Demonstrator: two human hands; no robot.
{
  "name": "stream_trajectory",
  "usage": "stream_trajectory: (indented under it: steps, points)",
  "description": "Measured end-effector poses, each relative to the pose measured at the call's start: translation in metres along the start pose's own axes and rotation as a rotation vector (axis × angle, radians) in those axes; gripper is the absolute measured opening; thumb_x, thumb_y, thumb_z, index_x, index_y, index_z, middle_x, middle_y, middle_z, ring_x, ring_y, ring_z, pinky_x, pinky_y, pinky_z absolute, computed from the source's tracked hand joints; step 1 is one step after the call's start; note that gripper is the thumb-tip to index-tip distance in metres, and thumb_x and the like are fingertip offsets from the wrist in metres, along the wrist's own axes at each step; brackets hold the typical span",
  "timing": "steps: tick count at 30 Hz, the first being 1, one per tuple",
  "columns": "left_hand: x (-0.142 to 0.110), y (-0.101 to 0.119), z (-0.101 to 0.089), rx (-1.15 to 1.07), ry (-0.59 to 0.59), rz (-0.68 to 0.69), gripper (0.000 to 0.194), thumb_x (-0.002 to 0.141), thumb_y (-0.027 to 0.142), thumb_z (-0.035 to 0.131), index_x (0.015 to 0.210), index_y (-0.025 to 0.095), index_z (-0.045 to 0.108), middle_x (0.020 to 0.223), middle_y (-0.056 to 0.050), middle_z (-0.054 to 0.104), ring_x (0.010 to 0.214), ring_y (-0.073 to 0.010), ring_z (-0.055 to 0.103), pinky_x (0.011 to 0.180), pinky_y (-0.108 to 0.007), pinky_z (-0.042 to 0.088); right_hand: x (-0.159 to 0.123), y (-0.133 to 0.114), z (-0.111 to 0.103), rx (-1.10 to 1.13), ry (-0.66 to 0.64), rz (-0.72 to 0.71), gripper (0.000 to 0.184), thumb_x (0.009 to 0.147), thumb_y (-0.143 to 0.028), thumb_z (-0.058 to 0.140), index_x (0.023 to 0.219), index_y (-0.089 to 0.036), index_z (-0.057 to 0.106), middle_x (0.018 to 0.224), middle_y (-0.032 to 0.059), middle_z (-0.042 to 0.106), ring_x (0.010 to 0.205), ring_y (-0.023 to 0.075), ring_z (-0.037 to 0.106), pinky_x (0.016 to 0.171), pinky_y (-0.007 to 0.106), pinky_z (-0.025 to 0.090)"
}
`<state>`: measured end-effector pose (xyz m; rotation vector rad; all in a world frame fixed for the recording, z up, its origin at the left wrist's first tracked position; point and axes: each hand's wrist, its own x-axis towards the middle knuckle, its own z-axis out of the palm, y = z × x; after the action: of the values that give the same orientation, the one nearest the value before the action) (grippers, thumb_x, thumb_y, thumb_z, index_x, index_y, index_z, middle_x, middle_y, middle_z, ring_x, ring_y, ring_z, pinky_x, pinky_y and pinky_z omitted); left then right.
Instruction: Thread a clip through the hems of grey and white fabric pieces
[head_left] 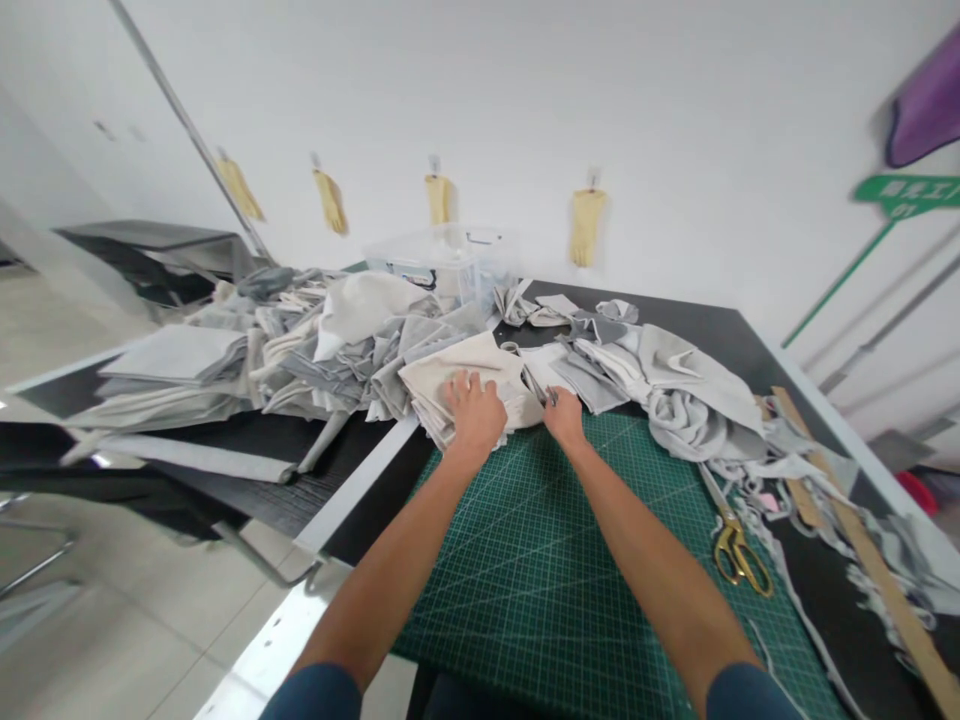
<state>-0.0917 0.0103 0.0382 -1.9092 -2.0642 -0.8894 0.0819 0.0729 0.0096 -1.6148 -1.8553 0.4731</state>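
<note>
My left hand (477,412) lies with fingers spread on a stack of folded beige fabric pieces (465,358), pressing them at the far edge of the green cutting mat (540,540). Close on its right, my right hand (565,416) is closed around a slim grey metal tool (534,384); its exact kind is too small to make out. The tool points away from me, beside the beige fabric. Grey fabric pieces (592,380) lie just beyond the right hand.
Heaped grey and white fabric (360,340) covers the left table, with a clear plastic box (450,262) behind. Bundled fabric (686,380) sits at right. Gold-handled scissors (739,560) lie on the mat's right side, near scraps and a wooden strip (885,580). Yellow gloves (586,228) hang on the wall.
</note>
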Motion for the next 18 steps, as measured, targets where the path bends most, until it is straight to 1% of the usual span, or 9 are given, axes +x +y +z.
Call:
stream_trajectory:
  steps: [2, 4, 6, 9, 11, 13, 16, 18]
  points:
    - [-0.002, 0.018, 0.015, -0.104, -0.062, 0.049, 0.033, 0.088, 0.015, 0.052, 0.112, 0.018, 0.075, 0.141, -0.019, 0.057, 0.146, -0.0412, 0.032, 0.12, -0.063, 0.02, -0.004, 0.021, -0.013, -0.054, 0.03, 0.09, 0.035, 0.097, -0.018, 0.048, 0.121, -0.009, 0.071, 0.119, 0.021, 0.071, 0.12, 0.028, 0.066, 0.105, 0.034, 0.046]
    - [-0.003, 0.035, 0.033, -0.27, -0.145, 0.068, 0.034, 0.087, 0.012, 0.051, 0.109, 0.018, 0.077, 0.137, -0.02, 0.059, 0.142, -0.0402, 0.035, 0.118, -0.06, 0.024, -0.007, 0.041, -0.025, -0.104, 0.059, 0.176, 0.036, 0.099, -0.024, 0.049, 0.125, -0.009, 0.07, 0.122, 0.0233, 0.069, 0.12, 0.029, 0.066, 0.103, 0.034, 0.047]
    - [-0.004, 0.051, 0.052, -0.477, -0.23, 0.041, 0.032, 0.085, 0.01, 0.052, 0.104, 0.016, 0.078, 0.131, -0.021, 0.062, 0.14, -0.04, 0.037, 0.119, -0.06, 0.022, -0.009, 0.059, -0.035, -0.144, 0.079, 0.241, 0.039, 0.099, -0.03, 0.054, 0.13, -0.012, 0.067, 0.128, 0.0232, 0.065, 0.12, 0.0293, 0.065, 0.102, 0.034, 0.048]
    - [-0.007, 0.072, 0.075, -0.61, -0.303, 0.029, 0.029, 0.082, 0.008, 0.055, 0.097, 0.016, 0.079, 0.119, -0.019, 0.068, 0.132, -0.0363, 0.047, 0.12, -0.056, 0.025, -0.007, 0.078, -0.043, -0.181, 0.082, 0.294, 0.045, 0.093, -0.035, 0.064, 0.134, -0.016, 0.065, 0.137, 0.0207, 0.059, 0.119, 0.0289, 0.066, 0.099, 0.034, 0.05]
    - [-0.012, 0.081, 0.087, -0.688, -0.346, 0.02, 0.027, 0.079, 0.006, 0.057, 0.091, 0.018, 0.078, 0.112, -0.015, 0.071, 0.123, -0.0315, 0.055, 0.12, -0.051, 0.03, -0.004, 0.084, -0.043, -0.193, 0.067, 0.309, 0.042, 0.093, -0.035, 0.063, 0.131, -0.018, 0.067, 0.137, 0.0195, 0.059, 0.116, 0.0285, 0.067, 0.097, 0.034, 0.051]
    - [-0.017, 0.087, 0.096, -0.781, -0.386, -0.018, 0.025, 0.077, 0.005, 0.059, 0.087, 0.019, 0.078, 0.109, -0.012, 0.072, 0.117, -0.028, 0.06, 0.118, -0.046, 0.035, -0.001, 0.086, -0.041, -0.199, 0.052, 0.316, 0.036, 0.096, -0.033, 0.058, 0.126, -0.018, 0.07, 0.133, 0.0201, 0.062, 0.114, 0.0288, 0.069, 0.095, 0.035, 0.052]
    - [-0.026, 0.088, 0.104, -0.924, -0.427, -0.152, 0.02, 0.078, 0.008, 0.063, 0.089, 0.019, 0.075, 0.105, -0.01, 0.074, 0.109, -0.0263, 0.065, 0.112, -0.046, 0.044, -0.001, 0.084, -0.04, -0.202, 0.037, 0.322, 0.034, 0.097, -0.029, 0.052, 0.122, -0.014, 0.071, 0.127, 0.0227, 0.066, 0.114, 0.0303, 0.069, 0.093, 0.034, 0.052]
    - [-0.03, 0.086, 0.106, -1.031, -0.449, -0.278, 0.016, 0.084, 0.016, 0.062, 0.096, 0.018, 0.073, 0.102, -0.011, 0.074, 0.103, -0.0253, 0.068, 0.104, -0.047, 0.051, -0.006, 0.082, -0.043, -0.205, 0.024, 0.321, 0.035, 0.095, -0.027, 0.054, 0.121, -0.011, 0.071, 0.125, 0.0239, 0.068, 0.114, 0.0315, 0.069, 0.092, 0.034, 0.052]
